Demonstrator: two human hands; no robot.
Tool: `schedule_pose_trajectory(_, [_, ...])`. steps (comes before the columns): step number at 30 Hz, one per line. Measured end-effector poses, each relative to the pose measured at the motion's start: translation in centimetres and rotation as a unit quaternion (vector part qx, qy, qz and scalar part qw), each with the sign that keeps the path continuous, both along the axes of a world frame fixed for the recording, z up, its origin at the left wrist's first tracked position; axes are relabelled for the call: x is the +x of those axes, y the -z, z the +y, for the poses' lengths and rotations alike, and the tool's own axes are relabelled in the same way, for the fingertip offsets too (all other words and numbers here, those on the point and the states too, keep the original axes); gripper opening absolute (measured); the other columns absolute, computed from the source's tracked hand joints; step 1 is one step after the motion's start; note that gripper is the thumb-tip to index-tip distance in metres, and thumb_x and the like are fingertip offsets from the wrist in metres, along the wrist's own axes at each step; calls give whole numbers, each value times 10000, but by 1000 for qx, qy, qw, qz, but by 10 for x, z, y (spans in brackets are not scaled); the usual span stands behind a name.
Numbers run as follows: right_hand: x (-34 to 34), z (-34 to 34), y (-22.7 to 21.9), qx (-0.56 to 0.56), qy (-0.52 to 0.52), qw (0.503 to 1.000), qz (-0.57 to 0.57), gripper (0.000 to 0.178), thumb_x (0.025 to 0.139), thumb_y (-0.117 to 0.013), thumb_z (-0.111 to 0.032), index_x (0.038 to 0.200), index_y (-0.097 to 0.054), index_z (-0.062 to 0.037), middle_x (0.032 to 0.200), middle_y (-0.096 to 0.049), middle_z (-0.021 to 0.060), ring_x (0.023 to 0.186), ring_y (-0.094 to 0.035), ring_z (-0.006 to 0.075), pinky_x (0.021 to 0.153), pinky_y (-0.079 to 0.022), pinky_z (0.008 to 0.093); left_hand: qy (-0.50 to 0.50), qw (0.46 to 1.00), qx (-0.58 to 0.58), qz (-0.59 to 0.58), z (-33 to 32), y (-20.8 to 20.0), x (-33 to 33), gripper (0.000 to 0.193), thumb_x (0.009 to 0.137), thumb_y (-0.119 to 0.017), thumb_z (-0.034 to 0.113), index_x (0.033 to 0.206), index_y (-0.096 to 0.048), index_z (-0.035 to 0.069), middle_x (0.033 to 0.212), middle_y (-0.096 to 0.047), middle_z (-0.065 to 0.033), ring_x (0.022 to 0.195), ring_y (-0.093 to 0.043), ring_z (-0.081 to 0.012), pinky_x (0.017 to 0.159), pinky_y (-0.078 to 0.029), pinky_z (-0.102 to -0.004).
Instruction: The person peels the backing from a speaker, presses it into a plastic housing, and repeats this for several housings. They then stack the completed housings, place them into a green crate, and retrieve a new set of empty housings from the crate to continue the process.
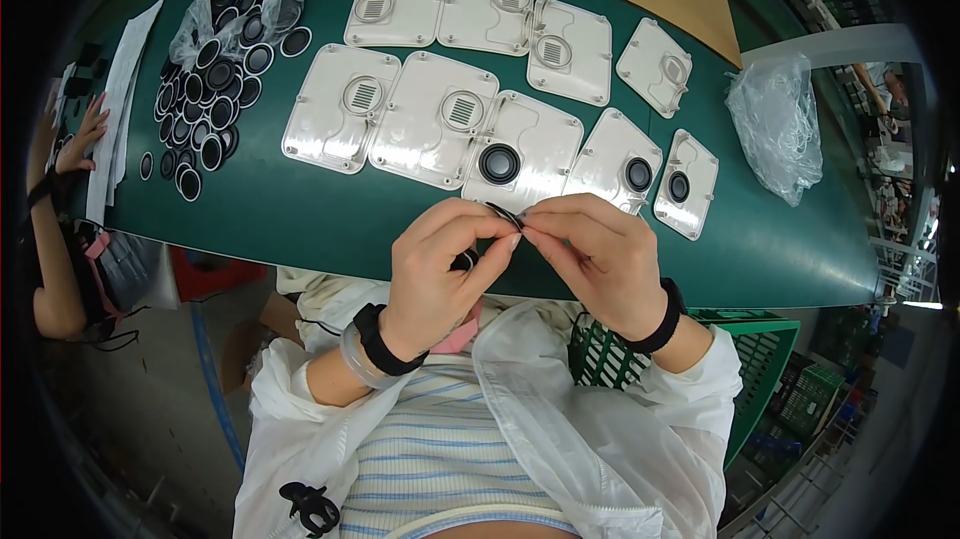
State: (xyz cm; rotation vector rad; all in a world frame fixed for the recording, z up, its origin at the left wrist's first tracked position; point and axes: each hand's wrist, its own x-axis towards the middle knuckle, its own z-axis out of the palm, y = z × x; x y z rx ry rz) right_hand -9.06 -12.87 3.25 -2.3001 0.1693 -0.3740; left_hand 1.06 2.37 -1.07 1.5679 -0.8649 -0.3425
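1. Pinching a small black ring [508, 216] between them, the left hand [440, 269] and right hand [600, 259] close thumb and fingertips on its rim, above the near edge of the green surface [300, 219].
2. It looks light, thin and probably flexible, best held by the rim.
3. It sits edge-on, its long axis running left-right.
4. Beyond lie white plastic covers [430, 119] and a pile of black rings [205, 89].

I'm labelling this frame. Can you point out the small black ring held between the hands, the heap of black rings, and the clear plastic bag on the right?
small black ring [506, 214], head view, its visible edge between the fingertips.
heap of black rings [205, 99], head view, middle of the pile.
clear plastic bag [775, 124], head view, its crumpled middle.
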Motion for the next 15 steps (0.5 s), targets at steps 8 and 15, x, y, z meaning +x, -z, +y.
schedule_pose_trajectory(8, [0, 5, 2, -91, -10, 995, -49, 192, 766, -696, 27, 951, -653, -1, 947, -653, 85, 701, -657, 214, 551, -527, 280, -27, 998, -6, 56, -4, -3, -5, 101, 761, -679, -63, 843, -633, -24, 847, -598, -38, 593, -450, -59, 532, -362, -188])
schedule_pose_trajectory(15, [-3, 11, -1, -155, -7, 987, -26, 211, 763, -701, 34, 966, -648, 7, 962, -651, 106, 748, -666, 258, 599, -544, 291, -23, 983, 12, 184, -6, 0, -7, 70, 800, -644, -54, 853, -610, -24, 859, -579, -27, 639, -439, -50, 581, -364, -186])
